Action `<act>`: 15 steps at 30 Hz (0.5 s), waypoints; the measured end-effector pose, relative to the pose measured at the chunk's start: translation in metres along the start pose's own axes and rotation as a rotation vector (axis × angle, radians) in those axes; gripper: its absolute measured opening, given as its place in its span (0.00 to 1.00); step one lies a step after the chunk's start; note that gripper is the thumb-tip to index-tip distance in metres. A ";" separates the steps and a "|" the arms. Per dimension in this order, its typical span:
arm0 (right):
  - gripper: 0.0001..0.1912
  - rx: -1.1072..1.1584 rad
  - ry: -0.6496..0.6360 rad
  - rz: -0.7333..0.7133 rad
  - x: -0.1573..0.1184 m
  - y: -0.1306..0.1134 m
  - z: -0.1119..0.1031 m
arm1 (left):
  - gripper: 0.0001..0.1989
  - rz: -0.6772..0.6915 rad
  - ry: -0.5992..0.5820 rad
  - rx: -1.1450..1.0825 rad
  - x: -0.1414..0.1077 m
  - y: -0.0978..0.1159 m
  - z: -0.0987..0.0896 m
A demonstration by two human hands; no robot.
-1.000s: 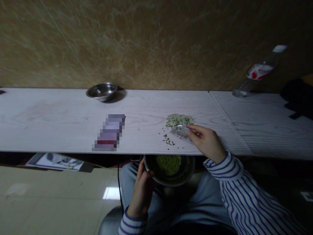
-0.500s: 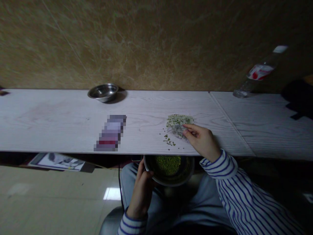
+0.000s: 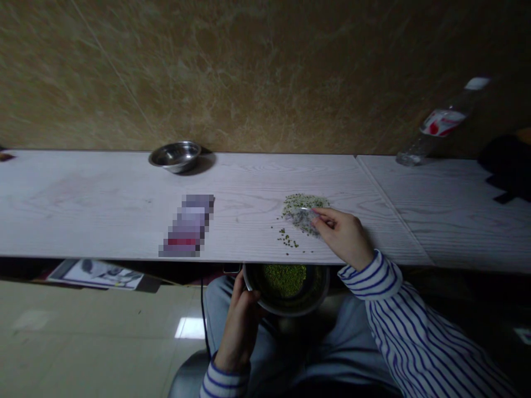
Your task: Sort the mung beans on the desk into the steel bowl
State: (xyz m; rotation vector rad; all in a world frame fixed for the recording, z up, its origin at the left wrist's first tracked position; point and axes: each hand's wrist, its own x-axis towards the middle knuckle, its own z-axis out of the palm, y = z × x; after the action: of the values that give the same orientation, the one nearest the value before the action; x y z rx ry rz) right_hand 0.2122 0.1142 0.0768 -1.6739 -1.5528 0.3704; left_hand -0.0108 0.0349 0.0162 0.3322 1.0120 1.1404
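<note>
My left hand (image 3: 243, 329) grips the left rim of a metal bowl (image 3: 321, 298), thumb over the edge. The bowl is over my lap, just under the table's front edge, with green mung beans (image 3: 286, 279) in it. My right hand (image 3: 344, 235) is over the table, thumb and fingers pinched on a clear plastic piece (image 3: 304, 210) whose exact kind I cannot make out. Under and around that piece lies a patch of spread green beans (image 3: 305, 199). A few loose beans (image 3: 286, 239) are scattered between this patch and the table's front edge.
A small steel bowl (image 3: 176, 157) stands near the wall on the white table (image 3: 244, 182). Left of the beans lies a blurred-out flat object (image 3: 186, 226). A plastic bottle (image 3: 440, 121) stands at the back right, beside a dark item (image 3: 506, 166).
My right hand has shifted slightly, and the clear plastic piece now shows a bright upper edge. My left hand and the bowl have stayed in place.
</note>
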 end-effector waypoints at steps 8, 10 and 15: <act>0.17 -0.049 0.037 -0.020 0.010 -0.006 0.007 | 0.32 0.008 -0.025 0.007 0.001 0.001 -0.004; 0.17 -0.074 0.031 -0.014 0.012 -0.008 0.007 | 0.32 0.010 -0.025 0.008 0.000 0.001 -0.004; 0.16 -0.099 0.002 -0.033 0.010 -0.013 0.008 | 0.35 0.000 -0.007 -0.008 0.000 0.002 -0.002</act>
State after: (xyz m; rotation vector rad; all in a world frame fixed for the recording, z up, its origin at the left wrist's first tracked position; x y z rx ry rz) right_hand 0.1999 0.1252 0.0840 -1.7207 -1.6190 0.2787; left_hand -0.0138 0.0350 0.0167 0.3298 1.0009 1.1419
